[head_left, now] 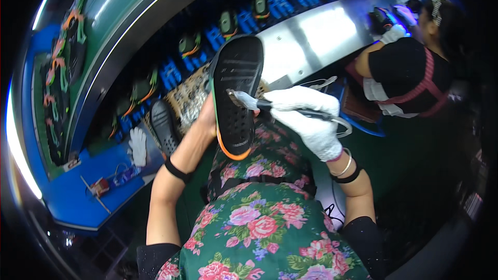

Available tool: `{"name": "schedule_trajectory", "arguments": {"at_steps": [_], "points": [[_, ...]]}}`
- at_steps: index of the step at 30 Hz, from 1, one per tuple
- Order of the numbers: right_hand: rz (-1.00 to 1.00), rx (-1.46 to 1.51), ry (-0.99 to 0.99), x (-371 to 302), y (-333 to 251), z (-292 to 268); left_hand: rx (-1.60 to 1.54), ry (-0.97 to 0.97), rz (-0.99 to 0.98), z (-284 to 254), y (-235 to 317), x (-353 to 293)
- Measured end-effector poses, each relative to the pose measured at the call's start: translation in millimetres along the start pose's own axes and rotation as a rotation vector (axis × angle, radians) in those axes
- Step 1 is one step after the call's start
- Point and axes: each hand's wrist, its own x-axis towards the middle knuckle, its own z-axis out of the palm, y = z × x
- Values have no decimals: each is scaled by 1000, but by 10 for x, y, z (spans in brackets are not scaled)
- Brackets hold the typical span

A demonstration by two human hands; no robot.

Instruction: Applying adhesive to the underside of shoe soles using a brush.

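Note:
A black shoe sole (238,78) with a green side and an orange toe or heel edge is held up in front of me, its inner face turned toward me. My left hand (208,114), bare, grips it from the left and behind; most of its fingers are hidden by the sole. My right hand (306,116), in a white knit glove, is closed round the dark handle of a brush (245,99). The pale bristles touch the middle of the sole, just above its rows of small holes. A thin white tube or cord loops beside the glove.
Another black sole (163,124) leans at left, near a white glove (137,146) on a blue table (72,197). Behind runs a conveyor with blue racks (280,5) and several shoe parts, beside a metal ledge (311,39). A co-worker (410,67) sits at right.

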Motion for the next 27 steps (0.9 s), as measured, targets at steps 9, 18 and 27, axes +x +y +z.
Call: {"name": "schedule_trajectory", "arguments": {"at_steps": [9,18,27], "points": [[-393,-476,-167,43,-269,-125,76,-89,114,-88,-340,-163],[-524,-478,48,-63,-520,32,-423,-39,349,252,-435,-248],[-567,-604,44,76,-732,-16,-418,-219,182,592,-607,-84]]}}
